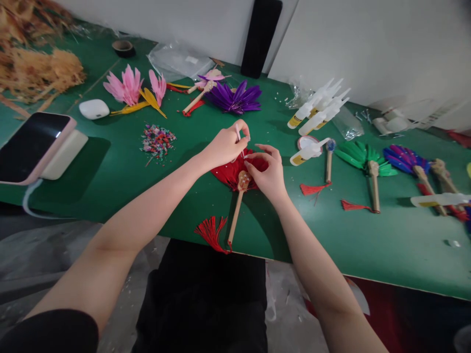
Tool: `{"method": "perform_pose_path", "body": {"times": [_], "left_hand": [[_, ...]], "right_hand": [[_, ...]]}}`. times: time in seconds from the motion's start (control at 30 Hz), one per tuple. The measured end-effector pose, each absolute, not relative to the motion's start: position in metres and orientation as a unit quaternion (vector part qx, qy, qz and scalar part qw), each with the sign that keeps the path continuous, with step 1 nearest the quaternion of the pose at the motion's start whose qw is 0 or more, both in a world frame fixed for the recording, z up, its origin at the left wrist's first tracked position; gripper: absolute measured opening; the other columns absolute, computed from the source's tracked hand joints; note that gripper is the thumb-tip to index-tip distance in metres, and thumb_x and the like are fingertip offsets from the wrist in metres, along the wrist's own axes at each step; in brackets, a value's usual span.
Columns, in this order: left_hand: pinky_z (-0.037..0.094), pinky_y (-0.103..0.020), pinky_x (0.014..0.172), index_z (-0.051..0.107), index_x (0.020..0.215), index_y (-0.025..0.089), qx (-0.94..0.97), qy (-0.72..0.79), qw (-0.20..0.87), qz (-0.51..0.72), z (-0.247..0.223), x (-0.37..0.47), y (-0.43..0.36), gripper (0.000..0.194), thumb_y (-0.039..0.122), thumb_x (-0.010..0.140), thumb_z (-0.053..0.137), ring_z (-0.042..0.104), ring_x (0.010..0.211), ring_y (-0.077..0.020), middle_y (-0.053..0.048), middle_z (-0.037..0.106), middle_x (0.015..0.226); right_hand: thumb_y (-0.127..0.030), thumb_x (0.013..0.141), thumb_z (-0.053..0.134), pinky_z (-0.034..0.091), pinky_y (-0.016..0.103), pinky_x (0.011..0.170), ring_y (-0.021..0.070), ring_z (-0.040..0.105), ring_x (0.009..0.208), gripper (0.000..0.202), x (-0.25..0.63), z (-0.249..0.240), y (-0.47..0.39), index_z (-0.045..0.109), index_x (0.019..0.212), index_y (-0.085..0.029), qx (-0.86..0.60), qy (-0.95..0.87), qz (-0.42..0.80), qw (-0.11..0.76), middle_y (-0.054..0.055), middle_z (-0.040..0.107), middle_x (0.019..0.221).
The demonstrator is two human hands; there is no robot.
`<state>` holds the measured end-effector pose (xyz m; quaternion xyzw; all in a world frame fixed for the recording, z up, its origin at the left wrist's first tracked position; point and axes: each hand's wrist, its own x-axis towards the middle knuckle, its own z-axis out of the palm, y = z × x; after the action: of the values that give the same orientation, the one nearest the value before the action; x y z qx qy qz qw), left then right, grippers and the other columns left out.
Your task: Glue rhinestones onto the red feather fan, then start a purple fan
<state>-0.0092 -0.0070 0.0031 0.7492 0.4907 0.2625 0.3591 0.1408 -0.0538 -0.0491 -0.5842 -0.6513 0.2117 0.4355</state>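
A red feather fan (230, 172) with small pale dots on it lies on the green table in front of me. Its wooden handle (236, 218) points toward me and ends in a red tassel (212, 233). My left hand (227, 143) is closed around a thin pale stick-like tool (239, 135), its tip down at the red feathers. Beside that tip, my right hand (270, 174) bends its thumb and index finger together over the fan. Whatever those fingertips pinch is too small to make out. Both hands cover part of the feathers.
A heap of colourful small bits (158, 142) lies to the left. Pink feathers (125, 86) and a purple fan (235, 98) are behind. Glue bottles (307, 152) stand and lie to the right, near a green fan (366, 157). A phone (35, 144) rests on the left.
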Motion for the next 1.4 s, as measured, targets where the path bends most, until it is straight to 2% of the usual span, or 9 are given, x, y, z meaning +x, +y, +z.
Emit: {"method": "perform_pose_path", "body": {"times": [0.33,0.97,1.4], "left_hand": [[0.033,-0.024,0.049,0.049,0.092,0.020,0.749,0.498,0.351,0.260,0.0041,-0.0086,-0.0057,0.006,0.016,0.090,0.045,0.045,0.039,-0.0087,0.009,0.040,0.040],[0.036,-0.022,0.048,0.048,0.093,0.021,0.744,0.494,0.360,0.269,0.0079,-0.0118,-0.0085,0.005,0.019,0.089,0.045,0.047,0.038,-0.0099,0.010,0.043,0.038],[0.039,-0.022,0.049,0.049,0.093,0.021,0.744,0.490,0.363,0.273,0.0082,-0.0110,-0.0113,0.008,0.018,0.088,0.043,0.050,0.038,-0.0103,0.009,0.046,0.039]], "right_hand": [[-0.020,0.073,0.068,0.036,0.050,0.105,0.0264,0.049,0.117,0.009,0.1429,-0.0490,-0.0532,0.069,0.082,-0.022,-0.570,-0.659,0.228,0.435,0.008,0.056,0.116],[-0.022,0.074,0.067,0.037,0.050,0.105,0.0261,0.052,0.116,0.012,0.1464,-0.0460,-0.0542,0.071,0.086,-0.024,-0.551,-0.675,0.239,0.429,0.009,0.057,0.117],[-0.020,0.075,0.066,0.037,0.049,0.105,0.0254,0.052,0.115,0.010,0.1463,-0.0445,-0.0549,0.071,0.082,-0.024,-0.550,-0.673,0.242,0.431,0.008,0.058,0.115]]}}
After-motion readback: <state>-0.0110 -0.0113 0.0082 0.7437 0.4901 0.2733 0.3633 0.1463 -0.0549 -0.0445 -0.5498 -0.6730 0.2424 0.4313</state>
